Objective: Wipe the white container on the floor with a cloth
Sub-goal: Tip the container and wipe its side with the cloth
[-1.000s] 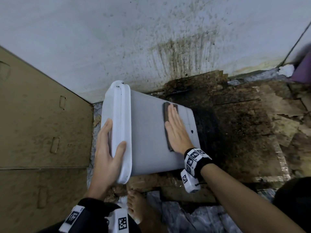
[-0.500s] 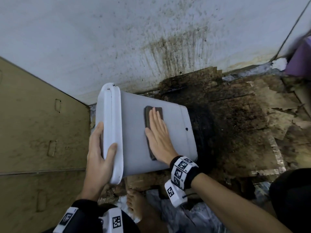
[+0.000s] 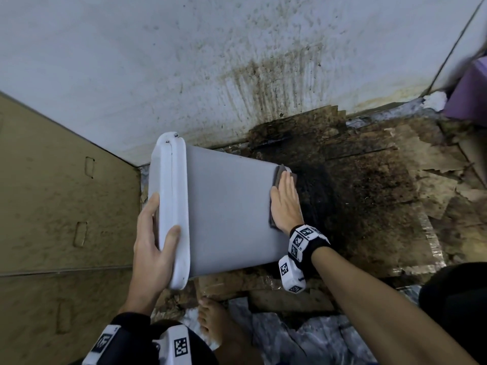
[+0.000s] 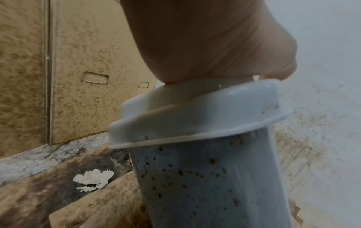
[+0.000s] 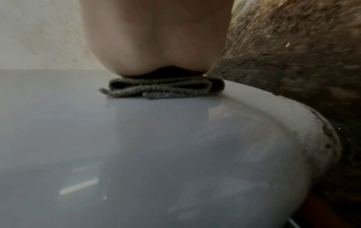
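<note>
The white container (image 3: 226, 206) is tipped over, its lidded top to the left and its base to the right, its far side near the wall. My left hand (image 3: 155, 248) grips the lid's rim (image 3: 176, 206), thumb over the near side. My right hand (image 3: 286, 204) lies flat on a folded dark grey cloth (image 3: 275, 177) and presses it on the container's side by the base edge. In the right wrist view the cloth (image 5: 166, 88) is squeezed under my palm (image 5: 156, 38) on the smooth white side (image 5: 136, 154). The left wrist view shows a brown-speckled side (image 4: 205, 185) below the rim (image 4: 195, 123).
A stained white wall (image 3: 237, 61) stands behind. A brown cardboard box (image 3: 58, 206) stands at the left. Dirty, dark-stained cardboard sheets (image 3: 382, 193) cover the floor at the right. A purple object (image 3: 471, 93) sits at the far right. My bare foot (image 3: 213, 320) is below the container.
My right hand slid the cloth left toward the lid, then right along the container's side to its base edge. My left hand kept its grip on the lid rim.
</note>
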{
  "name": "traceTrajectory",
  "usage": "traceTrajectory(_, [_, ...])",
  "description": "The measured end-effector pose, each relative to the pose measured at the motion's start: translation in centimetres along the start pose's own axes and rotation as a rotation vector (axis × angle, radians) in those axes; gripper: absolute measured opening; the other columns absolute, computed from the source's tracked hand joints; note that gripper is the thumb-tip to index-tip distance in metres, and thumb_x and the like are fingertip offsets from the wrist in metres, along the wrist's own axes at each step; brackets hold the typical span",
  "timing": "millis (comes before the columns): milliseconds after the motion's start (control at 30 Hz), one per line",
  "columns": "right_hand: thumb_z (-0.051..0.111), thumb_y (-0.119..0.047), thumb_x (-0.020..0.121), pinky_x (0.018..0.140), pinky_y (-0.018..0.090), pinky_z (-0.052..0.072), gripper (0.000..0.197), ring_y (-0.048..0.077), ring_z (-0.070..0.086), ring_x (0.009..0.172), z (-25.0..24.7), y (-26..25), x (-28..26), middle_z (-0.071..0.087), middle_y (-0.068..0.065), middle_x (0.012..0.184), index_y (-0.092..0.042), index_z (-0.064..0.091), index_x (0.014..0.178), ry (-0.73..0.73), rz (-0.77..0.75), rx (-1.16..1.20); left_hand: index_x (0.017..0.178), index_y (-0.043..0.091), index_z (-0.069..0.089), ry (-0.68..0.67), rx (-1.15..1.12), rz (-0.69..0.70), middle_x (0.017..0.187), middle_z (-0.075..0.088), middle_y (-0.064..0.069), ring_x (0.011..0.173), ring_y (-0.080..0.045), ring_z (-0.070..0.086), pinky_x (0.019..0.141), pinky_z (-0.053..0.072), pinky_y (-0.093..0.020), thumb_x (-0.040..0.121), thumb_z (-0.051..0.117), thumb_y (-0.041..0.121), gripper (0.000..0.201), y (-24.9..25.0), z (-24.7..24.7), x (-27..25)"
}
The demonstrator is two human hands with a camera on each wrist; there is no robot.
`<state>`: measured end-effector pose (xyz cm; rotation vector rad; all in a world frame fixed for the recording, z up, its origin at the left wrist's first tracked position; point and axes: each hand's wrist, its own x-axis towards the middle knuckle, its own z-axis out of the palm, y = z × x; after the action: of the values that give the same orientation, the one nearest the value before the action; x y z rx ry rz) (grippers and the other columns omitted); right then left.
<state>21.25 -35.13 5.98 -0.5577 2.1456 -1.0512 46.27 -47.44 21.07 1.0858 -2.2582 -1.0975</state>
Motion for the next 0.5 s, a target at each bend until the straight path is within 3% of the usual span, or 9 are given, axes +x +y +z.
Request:
traceTrajectory(133, [0.02, -0.03, 0.111, 0.128, 0.036, -0.007, 0.061, 0.011, -0.013, 0.157, 1.8, -0.6, -2.1, -0.014, 0.0, 0.171, -0.013, -0.01, 0.162, 0.031, 0.0, 0.046, 0.162, 0.032, 0.033, 0.01, -0.006, -0.002, 0.167, 0.036, 0.013, 0.154, -0.019, 0.038, 0.12, 0.037, -0.062, 0.097, 0.055, 0.053, 0.071, 0.0, 0.0, 0.0])
traceTrajectory(300, [0.022, -0.031, 0.111, 0.122, 0.024, -0.013, 0.062, 0.005, -0.014, 0.155, 3.2, -0.8, -5.4, -0.016, -0.009, 0.167, -0.017, -0.011, 0.162, 0.077, -0.107, 0.007, 0.16, 0.028, 0.036, 0.02, 0.001, 0.002, 0.166, 0.037, 0.013, 0.154, -0.017, 0.037, 0.122, 0.035, -0.06, 0.095, 0.055, 0.049, 0.071, 0.5, 0.4, 0.0])
traceTrajectory(367, [0.02, -0.033, 0.111, 0.122, 0.025, -0.012, 0.062, 0.004, -0.013, 0.154, 2.9, -0.6, -4.4, -0.016, -0.011, 0.167, -0.017, -0.01, 0.163, 0.068, -0.091, -0.004, 0.16, 0.028, 0.037, 0.022, -0.009, -0.001, 0.166, 0.037, 0.012, 0.154, -0.016, 0.037, 0.123, 0.035, -0.059, 0.094, 0.055, 0.049, 0.072, 0.7, 0.4, 0.0])
traceTrajectory(500, [0.014, -0.035, 0.111, 0.126, 0.033, -0.007, 0.061, 0.022, -0.01, 0.159, 0.8, 1.0, -0.5, -0.01, 0.005, 0.171, -0.006, -0.002, 0.162, 0.024, -0.046, -0.094, 0.161, 0.025, 0.037, 0.014, 0.0, 0.0, 0.167, 0.037, 0.011, 0.154, -0.014, 0.037, 0.123, 0.035, -0.058, 0.094, 0.055, 0.05, 0.074, 1.1, 0.5, -0.1])
